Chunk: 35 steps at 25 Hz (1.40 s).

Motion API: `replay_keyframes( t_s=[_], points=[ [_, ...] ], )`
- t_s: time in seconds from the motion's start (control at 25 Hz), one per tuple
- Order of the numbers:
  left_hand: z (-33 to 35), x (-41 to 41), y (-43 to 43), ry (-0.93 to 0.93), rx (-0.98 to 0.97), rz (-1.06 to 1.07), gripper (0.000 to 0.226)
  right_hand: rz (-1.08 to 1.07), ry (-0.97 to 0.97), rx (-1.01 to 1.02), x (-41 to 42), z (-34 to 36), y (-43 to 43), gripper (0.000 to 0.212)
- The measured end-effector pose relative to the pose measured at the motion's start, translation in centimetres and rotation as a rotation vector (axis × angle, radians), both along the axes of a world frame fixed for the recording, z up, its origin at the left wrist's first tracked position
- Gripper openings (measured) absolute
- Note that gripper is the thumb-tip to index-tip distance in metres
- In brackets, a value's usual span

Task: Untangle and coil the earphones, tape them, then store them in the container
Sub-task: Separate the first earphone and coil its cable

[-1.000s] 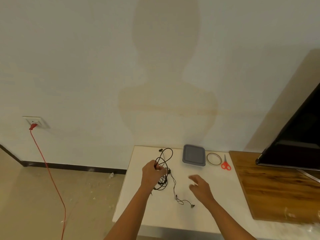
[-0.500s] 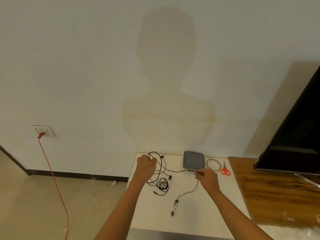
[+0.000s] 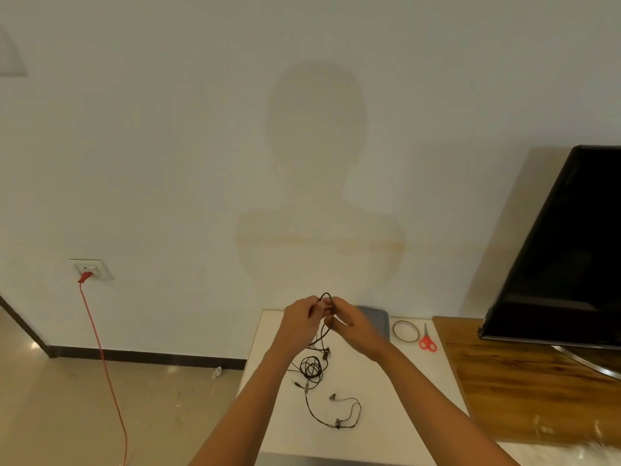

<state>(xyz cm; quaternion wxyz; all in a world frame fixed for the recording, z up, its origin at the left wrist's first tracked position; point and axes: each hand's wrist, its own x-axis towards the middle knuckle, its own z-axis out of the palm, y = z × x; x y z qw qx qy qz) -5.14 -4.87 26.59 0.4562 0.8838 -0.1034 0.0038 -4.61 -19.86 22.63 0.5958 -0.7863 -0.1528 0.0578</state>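
Black tangled earphones [image 3: 312,368] lie on the white table [image 3: 396,415], with a small knot of loops in the middle and a loose strand with earbuds curling nearer to me. Part of the cord is lifted above the table's far edge. My left hand [image 3: 300,319] and my right hand [image 3: 353,322] meet there, both pinching the raised loop of cord. A grey container [image 3: 378,316] sits at the back of the table, mostly hidden behind my right hand. A tape ring [image 3: 406,330] and red-handled scissors [image 3: 426,340] lie to its right.
A wooden-topped cabinet [image 3: 524,381] adjoins the table on the right and carries a large black TV [image 3: 571,250]. A red cable [image 3: 100,358] hangs from a wall socket [image 3: 90,270] on the left down to the tiled floor.
Both hands have come together and risen, lifting a loop of cord. My right hand moved left from beside the container. The free earbud strand now lies nearer to me on the table.
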Motion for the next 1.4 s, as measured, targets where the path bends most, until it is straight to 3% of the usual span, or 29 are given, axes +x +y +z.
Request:
replay_keyframes(
  t_s=[0.16,0.24,0.32,0.36,0.4,0.48,0.56,0.64,0.72,0.76,0.88,1.16,1.28,1.36,1.4],
  points=[
    [0.2,0.2,1.2,-0.102,-0.207,0.188,0.027,-0.239,0.027,0.026,-0.6,0.4,-1.2,0.022],
    [0.7,0.4,2.2,-0.142,-0.302,0.321,0.025,-0.438,0.102,-0.185,-0.8,-0.3,-3.1,0.018],
    [1.1,0.3,2.8,-0.165,-0.212,0.405,0.025,-0.473,0.298,-0.553,-1.2,-0.2,-4.1,0.019],
    [1.4,0.2,2.8,-0.159,-0.134,0.406,0.025,-0.450,0.376,-0.628,-1.4,0.3,-3.8,0.025],
    [1.6,0.2,2.5,-0.141,-0.072,0.369,0.025,-0.434,0.389,-0.567,-1.5,0.9,-3.0,0.035],
    [1.8,0.0,1.5,-0.085,0.000,0.231,0.026,-0.333,0.282,-0.168,-1.9,2.6,-0.8,0.051],
    [1.9,-0.3,0.2,0.000,0.003,0.141,0.031,-0.118,0.201,0.082,-2.0,3.9,0.9,0.044],
    [2.0,-0.2,0.1,0.142,-0.191,0.154,0.038,-0.034,0.107,0.029,-1.6,4.3,1.3,0.026],
    [2.3,-0.2,1.1,0.302,-0.427,0.138,0.038,-0.137,-0.031,-0.063,-1.3,4.5,0.6,0.017],
    [2.3,-0.1,1.8,0.367,-0.456,0.091,0.037,-0.224,-0.091,-0.081,-1.1,4.5,0.1,0.017],
    [2.2,-0.4,3.4,0.498,-0.305,-0.095,0.037,-0.505,-0.104,-0.083,-0.5,4.1,-1.6,0.021],
    [1.8,-0.6,5.9,0.634,-0.105,-0.212,0.033,-0.795,0.084,0.060,0.5,2.8,-4.0,0.024],
    [1.6,-0.6,5.9,0.647,-0.266,-0.177,0.034,-0.612,0.114,-0.250,0.3,2.2,-3.4,0.035],
    [1.7,-0.6,5.0,0.632,-0.444,-0.131,0.033,-0.346,0.022,-0.182,-0.5,2.3,-1.9,0.047],
    [1.9,-0.5,4.4,0.625,-0.530,-0.120,0.032,-0.194,-0.009,-0.093,-1.0,2.5,-0.9,0.043]
  ],
)
